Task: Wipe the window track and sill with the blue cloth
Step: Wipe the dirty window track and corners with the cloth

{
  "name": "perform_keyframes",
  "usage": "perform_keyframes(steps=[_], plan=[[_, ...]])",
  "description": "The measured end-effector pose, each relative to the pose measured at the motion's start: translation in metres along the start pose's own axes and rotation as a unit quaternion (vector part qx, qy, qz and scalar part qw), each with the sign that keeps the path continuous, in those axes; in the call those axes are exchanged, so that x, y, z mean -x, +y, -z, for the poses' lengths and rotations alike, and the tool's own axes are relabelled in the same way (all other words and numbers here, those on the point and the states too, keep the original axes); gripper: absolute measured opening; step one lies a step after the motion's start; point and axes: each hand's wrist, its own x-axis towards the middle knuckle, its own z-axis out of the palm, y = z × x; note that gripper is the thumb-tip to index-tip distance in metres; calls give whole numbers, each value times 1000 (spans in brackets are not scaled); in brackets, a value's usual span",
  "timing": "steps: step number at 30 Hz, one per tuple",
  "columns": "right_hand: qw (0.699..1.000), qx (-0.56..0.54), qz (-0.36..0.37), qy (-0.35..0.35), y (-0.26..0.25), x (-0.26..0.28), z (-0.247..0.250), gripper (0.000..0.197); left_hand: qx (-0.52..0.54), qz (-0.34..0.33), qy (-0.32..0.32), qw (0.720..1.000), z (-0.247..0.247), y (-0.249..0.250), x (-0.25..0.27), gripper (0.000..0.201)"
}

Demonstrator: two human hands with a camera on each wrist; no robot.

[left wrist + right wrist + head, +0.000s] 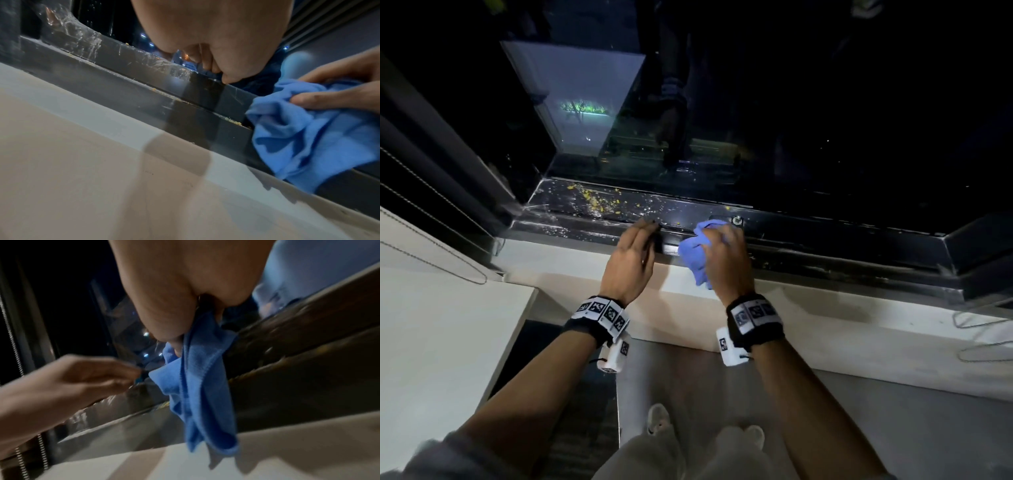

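Observation:
The black window track [825,236] runs across under the dark glass, with yellow crumbs [592,202] and white specks scattered on its left part. Below it lies the pale sill [808,308]. My right hand [726,257] grips the bunched blue cloth [697,253] and holds it against the track's front rail; a loose end of the blue cloth [201,386] hangs over the sill. My left hand [633,253] is just left of the cloth, fingers extended with their tips resting on the track's rail [144,91]. Right hand [339,91] and cloth [308,138] show at the left wrist view's right edge.
A small round metal fitting [737,220] sits in the track just beyond the cloth. Bead chains lie on the sill at the left [431,263] and right [979,342]. A white counter [448,342] stands at my left, and my feet [659,418] are on the floor below.

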Motion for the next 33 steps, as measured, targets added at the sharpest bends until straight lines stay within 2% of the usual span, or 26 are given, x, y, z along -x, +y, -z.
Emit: perform_keyframes(steps=[2,5,8,12,15,18,21,23,26,28,30,31,33], plan=[[999,15,22,39,22,12,15,49,-10,-7,-16,1000,2,-4,1,52],[996,62,21,52,44,27,21,50,-23,-10,-28,999,2,-7,4,57],[997,66,21,45,25,18,-1,49,-19,2,-20,1000,-2,-7,6,58],[999,26,-18,35,-21,5,-28,32,-12,16,-12,1000,-5,-4,5,60],[1000,11,6,13,-42,-4,-40,36,-9,18,-15,1000,-4,-2,4,56],[1000,-1,21,18,-35,-12,-30,52,-15,10,-28,999,1,-6,2,55],[998,44,26,41,-17,0,-18,51,-19,-1,-41,999,6,-6,0,61],[994,92,41,30,-20,5,-25,50,-19,0,-39,999,6,-4,1,62],[998,45,39,3,-36,-5,-36,54,-20,6,-33,999,5,-1,0,59],[999,17,37,0,-45,-15,-19,55,-31,4,-37,999,6,-1,-2,53],[997,28,40,68,-48,-22,11,50,-49,-10,-41,998,10,0,-4,46],[993,45,43,100,-44,-25,27,46,-56,-17,-40,997,13,0,-6,45],[986,127,30,104,-21,-30,46,43,-51,-30,-36,998,15,1,-12,47]])
